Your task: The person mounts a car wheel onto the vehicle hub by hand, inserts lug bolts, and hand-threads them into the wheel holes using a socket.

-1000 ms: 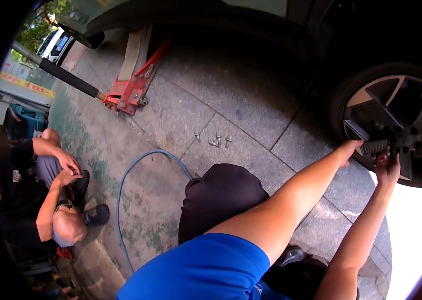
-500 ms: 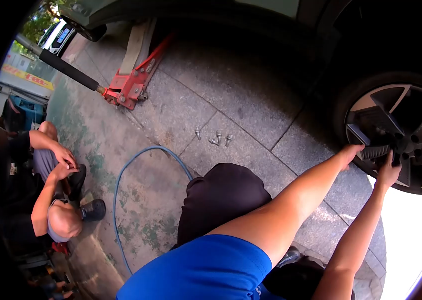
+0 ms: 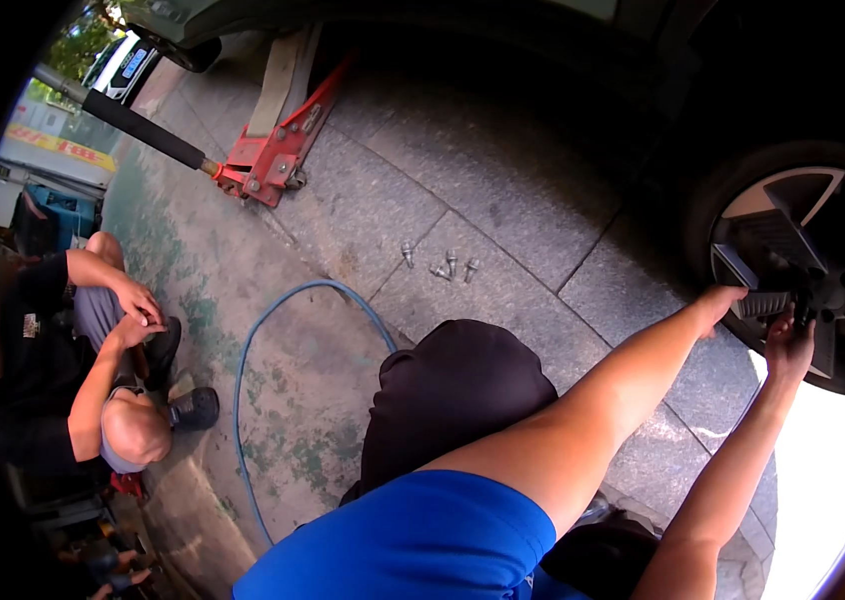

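I see the wheel [image 3: 831,296] at the right of my view, its pale-edged spokes facing the person, the tyre's top lost in shadow. The left hand [image 3: 723,308] is at the edge nearest me on the wheel's left, fingers together against a spoke; whether they close round it I can't tell. The right hand [image 3: 791,345] is at the lower part of the wheel, near its centre, fingers curled in close at something dark; I can't make out what, or if it is pinched. Left of the wheel, well apart from it, four small metal bolts [image 3: 452,264] lie loosely grouped on the paving. Nearer me than the bolts is the person's dark-clad knee [image 3: 458,395], with a blue hose [image 3: 243,400] curving over the floor beyond it, farther left of the wheel. Up and left from the wheel, a red jack [image 3: 273,160] stands by the car [image 3: 243,14], its padded handle [image 3: 143,130] slanting away. Farthest left of the wheel, I see a seated co-worker [image 3: 73,340], hands together near the knees.
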Demonstrator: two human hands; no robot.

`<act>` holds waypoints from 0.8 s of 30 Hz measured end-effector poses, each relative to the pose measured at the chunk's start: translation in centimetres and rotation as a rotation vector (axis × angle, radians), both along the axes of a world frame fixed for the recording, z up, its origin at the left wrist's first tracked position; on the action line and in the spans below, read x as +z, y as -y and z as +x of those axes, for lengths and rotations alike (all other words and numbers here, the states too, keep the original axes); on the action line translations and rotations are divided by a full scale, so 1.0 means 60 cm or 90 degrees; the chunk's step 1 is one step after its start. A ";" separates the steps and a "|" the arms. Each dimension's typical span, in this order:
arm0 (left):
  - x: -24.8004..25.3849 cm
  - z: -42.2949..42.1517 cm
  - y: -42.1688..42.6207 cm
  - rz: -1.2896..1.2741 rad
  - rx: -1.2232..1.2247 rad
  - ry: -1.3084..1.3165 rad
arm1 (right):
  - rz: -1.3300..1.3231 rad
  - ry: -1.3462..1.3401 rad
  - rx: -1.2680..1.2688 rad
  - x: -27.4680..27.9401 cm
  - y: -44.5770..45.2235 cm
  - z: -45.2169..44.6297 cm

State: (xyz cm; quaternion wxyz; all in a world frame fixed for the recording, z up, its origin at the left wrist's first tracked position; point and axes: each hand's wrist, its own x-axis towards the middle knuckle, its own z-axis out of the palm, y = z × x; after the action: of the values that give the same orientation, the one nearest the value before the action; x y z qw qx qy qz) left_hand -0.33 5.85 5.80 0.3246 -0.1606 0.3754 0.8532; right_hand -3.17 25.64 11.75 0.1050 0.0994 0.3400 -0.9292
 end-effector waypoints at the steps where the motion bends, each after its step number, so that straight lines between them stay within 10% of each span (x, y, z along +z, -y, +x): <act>1: 0.001 -0.002 0.001 0.002 -0.012 0.006 | 0.001 0.000 0.001 -0.002 0.001 0.000; 3: 0.006 -0.003 0.004 0.007 -0.012 0.002 | 0.771 0.025 -0.277 0.086 0.125 0.054; 6: -0.002 -0.002 -0.001 0.012 -0.008 0.010 | 0.760 -0.072 -0.288 0.065 0.128 0.060; 8: -0.008 -0.005 -0.003 0.012 -0.001 0.018 | 0.464 0.018 -0.308 0.032 0.072 0.029; 10: -0.008 -0.007 -0.001 0.025 -0.019 0.015 | 0.013 -0.079 0.022 -0.025 -0.012 -0.003; 12: 0.003 -0.003 0.007 0.024 -0.019 -0.009 | 0.262 0.116 -0.155 -0.011 0.017 0.006; 19: 0.001 -0.003 0.001 0.004 -0.019 0.018 | 0.077 -0.126 0.105 -0.055 -0.067 -0.029; 24: -0.014 -0.010 -0.004 0.014 -0.018 0.020 | 0.537 0.090 -0.164 0.031 0.046 0.022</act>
State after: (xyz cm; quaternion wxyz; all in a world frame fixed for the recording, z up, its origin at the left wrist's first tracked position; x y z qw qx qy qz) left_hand -0.92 6.08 4.98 0.3441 -0.1651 0.3629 0.8501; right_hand -1.85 22.86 13.64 -0.0382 0.2387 0.6659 -0.7058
